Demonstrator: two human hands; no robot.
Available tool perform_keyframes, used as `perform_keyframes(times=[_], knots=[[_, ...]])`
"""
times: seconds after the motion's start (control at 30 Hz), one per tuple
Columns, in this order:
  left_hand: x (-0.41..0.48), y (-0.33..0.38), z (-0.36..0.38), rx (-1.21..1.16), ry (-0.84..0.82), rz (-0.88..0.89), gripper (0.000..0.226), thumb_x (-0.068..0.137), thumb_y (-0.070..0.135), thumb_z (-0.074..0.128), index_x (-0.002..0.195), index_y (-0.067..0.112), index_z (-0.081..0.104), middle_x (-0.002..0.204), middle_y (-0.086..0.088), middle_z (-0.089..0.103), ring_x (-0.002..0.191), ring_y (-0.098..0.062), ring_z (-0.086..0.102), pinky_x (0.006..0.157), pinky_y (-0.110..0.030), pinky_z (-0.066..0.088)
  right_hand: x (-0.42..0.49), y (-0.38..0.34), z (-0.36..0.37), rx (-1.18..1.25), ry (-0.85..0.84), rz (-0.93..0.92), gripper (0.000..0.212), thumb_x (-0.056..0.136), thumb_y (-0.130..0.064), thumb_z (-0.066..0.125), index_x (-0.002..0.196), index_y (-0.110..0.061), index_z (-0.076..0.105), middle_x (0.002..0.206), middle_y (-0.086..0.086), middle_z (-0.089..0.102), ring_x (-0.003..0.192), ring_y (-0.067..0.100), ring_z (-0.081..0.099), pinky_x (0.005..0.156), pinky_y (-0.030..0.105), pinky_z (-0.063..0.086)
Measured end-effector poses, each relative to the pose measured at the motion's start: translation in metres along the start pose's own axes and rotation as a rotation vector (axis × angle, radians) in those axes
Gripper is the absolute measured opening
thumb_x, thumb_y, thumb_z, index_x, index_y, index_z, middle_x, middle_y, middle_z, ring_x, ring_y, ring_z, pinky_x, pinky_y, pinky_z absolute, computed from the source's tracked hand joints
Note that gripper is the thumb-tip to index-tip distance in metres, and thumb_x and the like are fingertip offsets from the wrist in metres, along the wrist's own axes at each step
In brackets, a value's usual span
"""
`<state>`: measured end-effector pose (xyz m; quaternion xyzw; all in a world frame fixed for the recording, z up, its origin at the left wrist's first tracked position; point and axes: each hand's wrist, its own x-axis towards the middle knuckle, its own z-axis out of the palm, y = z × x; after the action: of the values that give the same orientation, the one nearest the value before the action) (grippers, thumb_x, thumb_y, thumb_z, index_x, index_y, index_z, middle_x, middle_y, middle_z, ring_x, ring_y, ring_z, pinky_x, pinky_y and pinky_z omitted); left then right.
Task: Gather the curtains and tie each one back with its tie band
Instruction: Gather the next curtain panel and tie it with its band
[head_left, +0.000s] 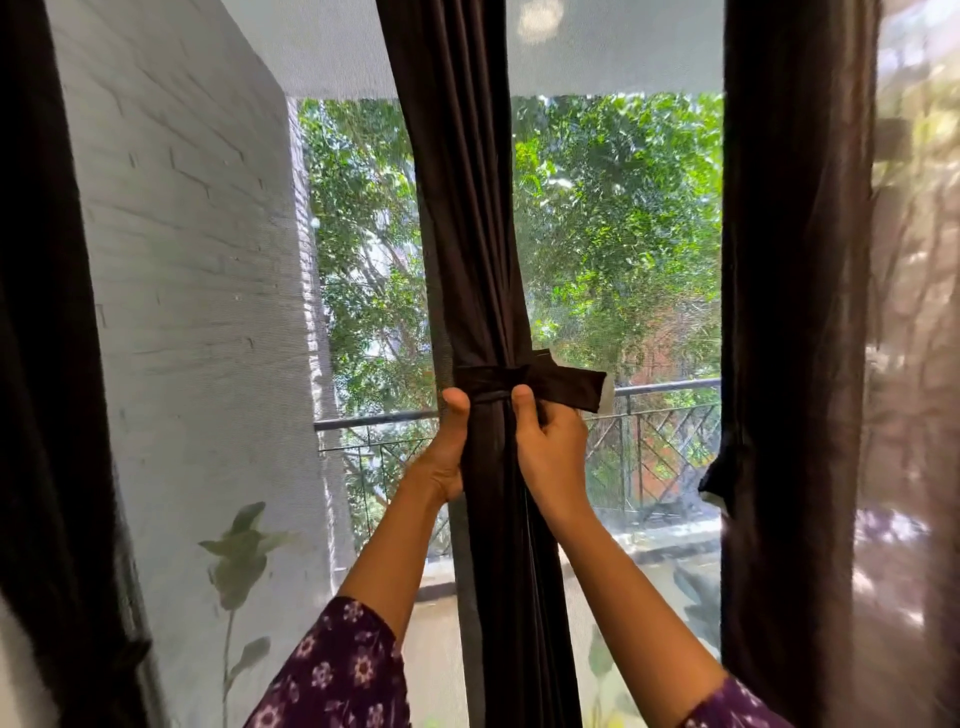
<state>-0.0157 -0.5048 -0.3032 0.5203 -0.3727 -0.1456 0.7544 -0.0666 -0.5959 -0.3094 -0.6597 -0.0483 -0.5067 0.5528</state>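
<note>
I grip the gathered dark brown fabric curtain (467, 218) just below its flat dark fabric tie band (480, 379): left hand (441, 462) wraps the bundle, right hand (550, 441) clasps it under the knot. The bundle axis is vertical. The band's loose tail (569, 387) projects rightward, nearest my right hand.

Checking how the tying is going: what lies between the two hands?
The gathered curtain, wrapped by its tie band, runs between the left hand and right hand, seen in the head view.

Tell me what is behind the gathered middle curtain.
Beside the curtain a balcony railing and green trees show. What is directly behind the cloth is covered, as are the fingers of the left hand.
</note>
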Motion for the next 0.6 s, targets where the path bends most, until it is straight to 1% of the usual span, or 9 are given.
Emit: perform_keyframes(times=[0.1,0.17,0.23,0.27,0.3,0.33,0.4,0.5,0.6], knots=[[0.003,-0.004,0.004,-0.004,0.046,0.015,0.119,0.019,0.08,0.073,0.116,0.013,0.058,0.101,-0.008,0.072,0.09,-0.019,0.07,0.074,-0.033,0.059,0.0,-0.002,-0.002,0.013,-0.032,0.02,0.049,0.096,-0.023,0.052,0.05,-0.022,0.034,0.048,-0.004,0.037,0.044,0.006,0.036,0.048,0.024,0.024],[0.006,-0.006,0.006,-0.021,0.097,0.039,0.118,0.021,0.078,0.075,0.116,0.01,0.058,0.101,-0.012,0.071,0.086,-0.02,0.071,0.069,-0.034,0.059,-0.001,-0.003,-0.004,0.022,-0.046,0.047,0.051,0.095,-0.025,0.054,0.048,-0.021,0.033,0.045,-0.006,0.034,0.04,0.005,0.037,0.045,0.021,0.024],[0.009,-0.007,0.008,-0.005,0.184,0.083,0.115,0.025,0.077,0.077,0.116,0.008,0.058,0.108,-0.016,0.067,0.087,-0.021,0.07,0.077,-0.039,0.059,-0.002,-0.004,-0.006,0.07,-0.061,0.104,0.043,0.092,-0.029,0.058,0.052,-0.017,0.05,0.048,-0.005,0.049,0.046,0.0,0.047,0.048,0.018,0.034],[0.01,-0.008,0.009,-0.004,0.232,0.107,0.111,0.027,0.075,0.079,0.114,0.008,0.059,0.109,-0.017,0.066,0.086,-0.022,0.069,0.081,-0.041,0.056,-0.003,-0.006,-0.008,0.095,-0.066,0.153,0.033,0.09,-0.032,0.061,0.062,-0.014,0.062,0.058,-0.002,0.06,0.056,0.002,0.056,0.056,0.022,0.043],[0.01,-0.008,0.01,-0.008,0.272,0.128,0.106,0.028,0.073,0.081,0.11,0.009,0.061,0.104,-0.016,0.068,0.084,-0.021,0.07,0.081,-0.042,0.055,-0.003,-0.006,-0.009,0.117,-0.057,0.209,0.025,0.087,-0.033,0.064,0.072,-0.013,0.068,0.068,0.0,0.066,0.065,0.008,0.061,0.065,0.028,0.048],[0.011,-0.009,0.009,-0.007,0.302,0.143,0.101,0.027,0.071,0.082,0.105,0.009,0.063,0.097,-0.013,0.071,0.08,-0.021,0.07,0.078,-0.041,0.056,-0.003,-0.006,-0.012,0.153,-0.037,0.258,0.018,0.085,-0.031,0.068,0.077,-0.015,0.069,0.072,0.001,0.067,0.069,0.012,0.062,0.071,0.031,0.049],[0.011,-0.008,0.008,0.012,0.324,0.151,0.097,0.026,0.069,0.083,0.1,0.011,0.064,0.085,-0.007,0.073,0.072,-0.018,0.07,0.066,-0.035,0.06,0.001,-0.007,-0.018,0.294,-0.001,0.302,0.008,0.08,-0.02,0.073,0.076,-0.022,0.067,0.075,-0.001,0.066,0.071,0.013,0.061,0.075,0.033,0.049],[0.006,-0.004,0.008,0.038,0.283,0.141,0.099,0.021,0.072,0.081,0.1,0.014,0.063,0.07,0.0,0.071,0.058,-0.013,0.066,0.05,-0.025,0.054,0.008,-0.01,-0.026,0.509,-0.056,0.346,0.019,0.077,-0.006,0.073,0.078,-0.024,0.067,0.079,-0.006,0.07,0.079,0.007,0.064,0.078,0.029,0.047],[0.004,-0.002,0.012,0.047,0.241,0.131,0.099,0.018,0.074,0.079,0.097,0.017,0.062,0.062,0.004,0.068,0.052,-0.01,0.064,0.046,-0.023,0.053,0.012,-0.009,-0.027,0.62,-0.105,0.396,0.017,0.079,-0.005,0.069,0.078,-0.022,0.069,0.071,-0.015,0.069,0.077,0.003,0.06,0.073,0.022,0.041]])
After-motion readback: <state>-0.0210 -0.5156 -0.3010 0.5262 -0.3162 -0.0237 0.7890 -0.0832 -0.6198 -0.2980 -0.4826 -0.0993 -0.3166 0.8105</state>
